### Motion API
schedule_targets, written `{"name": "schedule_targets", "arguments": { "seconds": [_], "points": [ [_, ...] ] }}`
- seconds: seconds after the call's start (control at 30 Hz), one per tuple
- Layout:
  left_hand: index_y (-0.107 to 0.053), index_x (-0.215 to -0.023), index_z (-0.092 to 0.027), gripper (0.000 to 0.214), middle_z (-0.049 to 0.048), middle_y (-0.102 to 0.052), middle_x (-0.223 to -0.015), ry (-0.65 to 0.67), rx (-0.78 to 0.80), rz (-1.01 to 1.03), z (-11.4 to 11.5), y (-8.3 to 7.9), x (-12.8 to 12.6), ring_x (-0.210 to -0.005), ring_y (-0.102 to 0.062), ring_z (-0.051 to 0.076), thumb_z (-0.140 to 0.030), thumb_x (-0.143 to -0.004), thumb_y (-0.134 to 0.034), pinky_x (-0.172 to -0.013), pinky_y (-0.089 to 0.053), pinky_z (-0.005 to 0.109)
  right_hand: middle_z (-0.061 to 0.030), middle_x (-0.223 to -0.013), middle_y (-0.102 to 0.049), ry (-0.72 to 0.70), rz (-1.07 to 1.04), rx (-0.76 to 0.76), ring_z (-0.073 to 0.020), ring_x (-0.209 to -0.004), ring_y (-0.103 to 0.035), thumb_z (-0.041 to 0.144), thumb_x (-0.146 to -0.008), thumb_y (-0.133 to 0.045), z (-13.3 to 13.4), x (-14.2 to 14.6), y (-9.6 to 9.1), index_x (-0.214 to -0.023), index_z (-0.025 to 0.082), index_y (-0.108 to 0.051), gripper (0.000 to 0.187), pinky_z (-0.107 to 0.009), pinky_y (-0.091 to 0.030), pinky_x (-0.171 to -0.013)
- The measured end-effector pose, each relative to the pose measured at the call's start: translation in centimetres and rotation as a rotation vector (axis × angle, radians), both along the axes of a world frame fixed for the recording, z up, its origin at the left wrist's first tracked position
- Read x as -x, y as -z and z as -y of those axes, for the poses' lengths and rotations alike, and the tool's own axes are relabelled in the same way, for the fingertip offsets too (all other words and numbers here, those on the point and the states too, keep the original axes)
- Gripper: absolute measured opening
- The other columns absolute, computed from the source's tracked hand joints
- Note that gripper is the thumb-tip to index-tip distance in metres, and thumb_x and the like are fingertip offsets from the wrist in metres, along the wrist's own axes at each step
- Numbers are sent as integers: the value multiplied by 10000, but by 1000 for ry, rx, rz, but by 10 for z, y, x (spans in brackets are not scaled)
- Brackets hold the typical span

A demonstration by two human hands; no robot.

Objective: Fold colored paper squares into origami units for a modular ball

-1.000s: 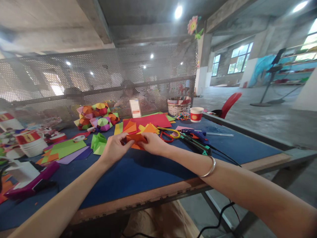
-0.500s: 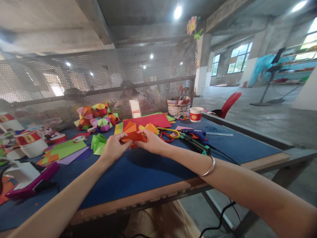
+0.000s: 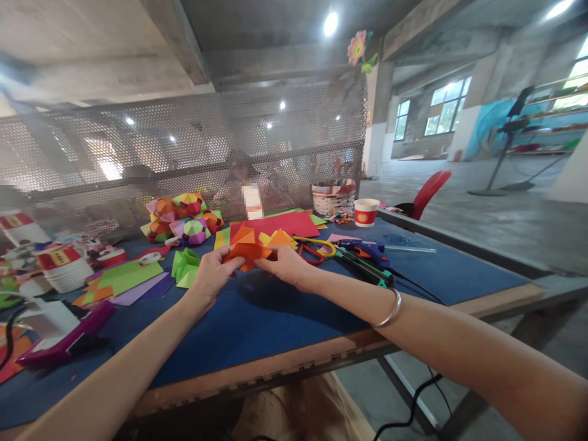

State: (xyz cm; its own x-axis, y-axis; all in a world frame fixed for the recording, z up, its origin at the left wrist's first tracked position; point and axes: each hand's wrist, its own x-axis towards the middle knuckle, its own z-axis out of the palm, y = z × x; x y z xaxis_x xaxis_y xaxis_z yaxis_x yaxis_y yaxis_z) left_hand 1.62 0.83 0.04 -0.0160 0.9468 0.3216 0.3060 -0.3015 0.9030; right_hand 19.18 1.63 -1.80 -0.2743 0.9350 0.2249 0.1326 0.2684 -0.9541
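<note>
Between my two hands is a folded piece of orange paper (image 3: 248,254), held above the blue table top. My left hand (image 3: 214,269) pinches its left end, thumb on the near side. On the right end, my right hand (image 3: 287,266) grips it between thumb and fingers. Just behind the hands lie loose orange and yellow folded papers (image 3: 278,239) and a red sheet (image 3: 294,225). Green folded paper (image 3: 186,267) rests left of my left hand. Scissors with yellow and red handles (image 3: 321,247) lie beyond my right hand.
Right of the scissors lie a green-and-black cutter (image 3: 365,265) and a blue glue gun (image 3: 367,250). A paper cup (image 3: 366,212) and a woven basket (image 3: 333,197) stand behind. Paper balls (image 3: 195,229), stacked cups (image 3: 67,269) and a purple power strip (image 3: 68,337) occupy the left.
Both hands keep hold of the orange paper, which now shows more of its face, tilted differently. The whole view has shifted slightly.
</note>
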Motion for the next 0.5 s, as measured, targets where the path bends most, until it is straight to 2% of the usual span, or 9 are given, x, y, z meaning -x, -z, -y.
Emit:
{"name": "schedule_targets", "arguments": {
  "seconds": [0.17, 0.27, 0.37, 0.5],
  "points": [
    [-777, -818, -183, 273, 52, -776, -811, 34, 38, 75, 2, 1, -2, -680, -629, 170, -297, -578, -716, -587, -464, 274, 10, -691, -599, -19, 106, -53, -113, -636, -499, 281, -841, -705, 1, 1, 5, -866, 121, -722, 162, -225, -398, -580],
    [-761, -767, -186, 222, 62, -778, -820, 65, 73, 121, 1, 4, -3, -688, -636, 171, -264, -568, -702, -600, -469, 279, 3, -693, -615, 18, 126, -57, -115, -622, -502, 241, -869, -655, 1, 1, 6, -844, 121, -726, 141, -232, -402, -586],
    [-738, -721, -185, 189, 58, -756, -755, 92, 137, 138, 0, 5, -3, -673, -631, 170, -275, -556, -728, -607, -477, 283, 0, -712, -646, 68, 139, -116, -114, -611, -510, 185, -896, -595, -3, 0, 6, -899, 127, -754, 169, -225, -404, -590],
    [-686, -656, -180, 241, 33, -697, -647, 118, 181, 74, 0, 4, -4, -590, -578, 149, -348, -536, -810, -583, -470, 282, -26, -786, -715, 93, 177, -247, -135, -669, -581, 215, -934, -574, -9, -4, 6, -995, 129, -773, 226, -232, -443, -639]
  ]
}}
